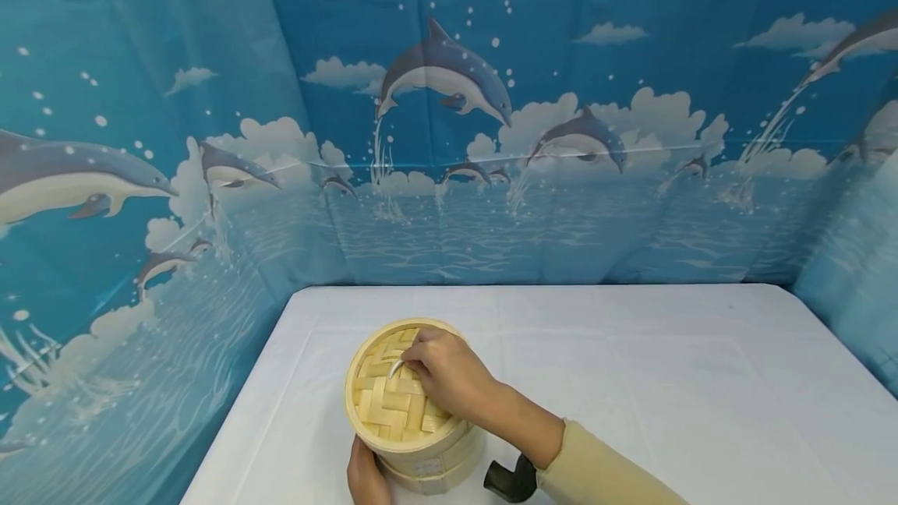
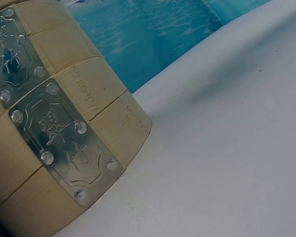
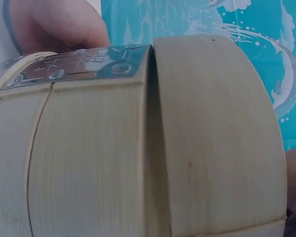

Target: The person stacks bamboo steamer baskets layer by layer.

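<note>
A round bamboo steamer [image 1: 456, 462] stands near the front edge of the white table. Its woven lid [image 1: 393, 411] has a small pale loop handle [image 1: 395, 369], which my right hand [image 1: 449, 372] pinches from above. In the right wrist view a narrow dark gap shows between the lid's rim [image 3: 217, 133] and the basket wall [image 3: 89, 153]. My left hand [image 1: 368, 472] holds the steamer low on its left side; part of this hand is hidden behind the wall. Riveted metal plates [image 2: 64, 143] with engraved characters run down the side.
A white cloth covers the table [image 1: 631, 380], which reaches back to a blue curtain [image 1: 449, 232] printed with dolphins. A black bent tube-like object [image 1: 515, 480] shows under my right forearm, close to the steamer's right side.
</note>
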Demonstrator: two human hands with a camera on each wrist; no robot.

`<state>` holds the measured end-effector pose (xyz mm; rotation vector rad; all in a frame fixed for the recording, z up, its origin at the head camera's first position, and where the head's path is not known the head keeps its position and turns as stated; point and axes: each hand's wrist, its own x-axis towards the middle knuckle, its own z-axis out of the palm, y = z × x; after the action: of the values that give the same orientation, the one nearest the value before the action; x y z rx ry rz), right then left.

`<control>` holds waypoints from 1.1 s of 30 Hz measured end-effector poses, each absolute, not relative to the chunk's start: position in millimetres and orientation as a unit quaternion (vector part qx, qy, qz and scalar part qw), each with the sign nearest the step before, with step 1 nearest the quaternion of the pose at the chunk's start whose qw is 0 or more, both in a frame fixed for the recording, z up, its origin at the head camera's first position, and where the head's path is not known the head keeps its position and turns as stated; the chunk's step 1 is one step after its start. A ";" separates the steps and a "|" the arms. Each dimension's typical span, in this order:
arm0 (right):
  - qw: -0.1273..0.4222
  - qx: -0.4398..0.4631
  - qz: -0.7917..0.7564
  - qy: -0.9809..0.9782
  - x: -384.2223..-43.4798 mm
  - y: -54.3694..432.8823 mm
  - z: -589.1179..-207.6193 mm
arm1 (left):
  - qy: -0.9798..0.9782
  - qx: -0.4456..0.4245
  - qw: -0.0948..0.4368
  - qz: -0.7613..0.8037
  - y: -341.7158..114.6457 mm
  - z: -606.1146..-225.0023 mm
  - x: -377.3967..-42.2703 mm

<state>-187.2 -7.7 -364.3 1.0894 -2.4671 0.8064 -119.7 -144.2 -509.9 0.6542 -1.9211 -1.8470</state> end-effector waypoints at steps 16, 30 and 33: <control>0.173 0.370 0.293 -0.864 -185.1 -10.0 -366.7 | -0.682 0.233 0.188 -0.667 -145.2 -509.7 -119.2; 0.202 0.368 0.284 -0.862 -183.4 -10.1 -371.7 | -0.681 0.236 0.199 -0.664 -143.3 -508.2 -118.4; 0.204 0.366 0.284 -0.862 -182.9 -10.6 -372.4 | -0.682 0.246 0.202 -0.659 -142.9 -507.9 -118.9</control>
<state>-182.9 -10.6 -372.4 1.0208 -2.4047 0.7920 -118.9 -142.9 -507.9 0.6865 -1.9037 -1.8401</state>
